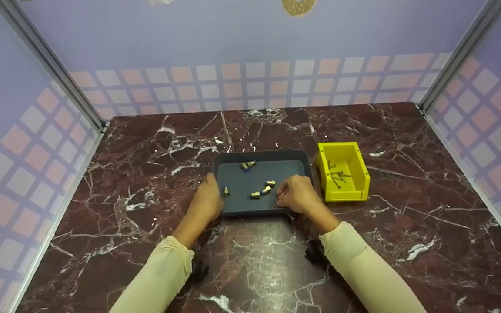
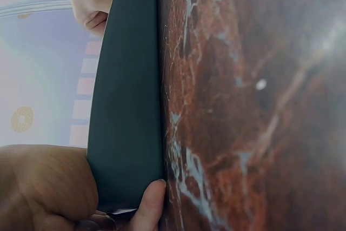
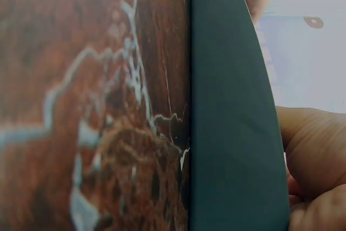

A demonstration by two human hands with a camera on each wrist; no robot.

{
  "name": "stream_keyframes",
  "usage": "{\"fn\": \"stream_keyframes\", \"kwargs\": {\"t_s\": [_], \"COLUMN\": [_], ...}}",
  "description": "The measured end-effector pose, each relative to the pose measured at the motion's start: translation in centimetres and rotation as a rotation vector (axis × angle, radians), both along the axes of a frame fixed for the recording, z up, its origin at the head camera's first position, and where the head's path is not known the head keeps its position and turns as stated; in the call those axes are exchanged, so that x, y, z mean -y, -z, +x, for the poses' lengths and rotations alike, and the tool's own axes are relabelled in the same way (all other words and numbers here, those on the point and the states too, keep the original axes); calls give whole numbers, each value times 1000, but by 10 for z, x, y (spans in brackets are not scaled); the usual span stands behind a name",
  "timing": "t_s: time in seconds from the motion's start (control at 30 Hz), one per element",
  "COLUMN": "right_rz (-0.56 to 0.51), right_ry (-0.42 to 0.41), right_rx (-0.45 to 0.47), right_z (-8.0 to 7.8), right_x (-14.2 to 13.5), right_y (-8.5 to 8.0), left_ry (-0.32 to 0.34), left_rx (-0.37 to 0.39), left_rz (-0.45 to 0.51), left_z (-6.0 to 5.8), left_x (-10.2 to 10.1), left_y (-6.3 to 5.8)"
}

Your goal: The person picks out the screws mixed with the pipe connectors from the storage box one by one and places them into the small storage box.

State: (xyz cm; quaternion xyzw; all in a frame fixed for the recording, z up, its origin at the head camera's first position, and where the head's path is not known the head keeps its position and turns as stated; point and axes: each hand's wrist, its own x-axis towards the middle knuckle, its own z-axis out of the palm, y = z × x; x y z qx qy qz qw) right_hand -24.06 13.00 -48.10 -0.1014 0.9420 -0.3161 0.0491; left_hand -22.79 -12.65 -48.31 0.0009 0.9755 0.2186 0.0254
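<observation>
A shallow dark grey tray (image 1: 255,213) lies on the table with several small brass fittings (image 1: 255,195) in it, some with blue ends. At its left side my left hand (image 1: 207,198) grips the wall; in the left wrist view its thumb (image 2: 150,204) lies along the outside of the tray near a corner. Inside the tray's front right corner, my right hand (image 1: 297,194) has its fingers curled down and pinches a thin dark screw (image 1: 275,203), mostly hidden by the fingertips. In the right wrist view, the tray wall (image 3: 232,112) hides those fingertips.
Close to the tray's right side stands a yellow open-front bin (image 1: 347,195) with several screws (image 1: 338,176) in it. The dark red marbled table (image 1: 146,243) is bounded by patterned panels (image 1: 255,82) at the back and on both sides.
</observation>
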Motion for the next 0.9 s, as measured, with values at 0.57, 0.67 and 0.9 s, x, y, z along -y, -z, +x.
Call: {"fn": "stream_keyframes", "kwargs": {"t_s": [0.57, 0.67, 0.9], "right_rz": [-198, -290, -457], "right_ry": [44, 55, 72], "right_rx": [122, 164, 213], "right_z": [-2, -2, -5], "right_x": [-8, -12, -24], "right_y": [-4, -8, -21], "left_ry": [-12, -9, 5], "left_rx": [7, 11, 10], "left_rz": [-8, -4, -24], "left_z": [-1, -1, -2], "left_x": [0, 0, 0], "left_y": [0, 1, 2]}}
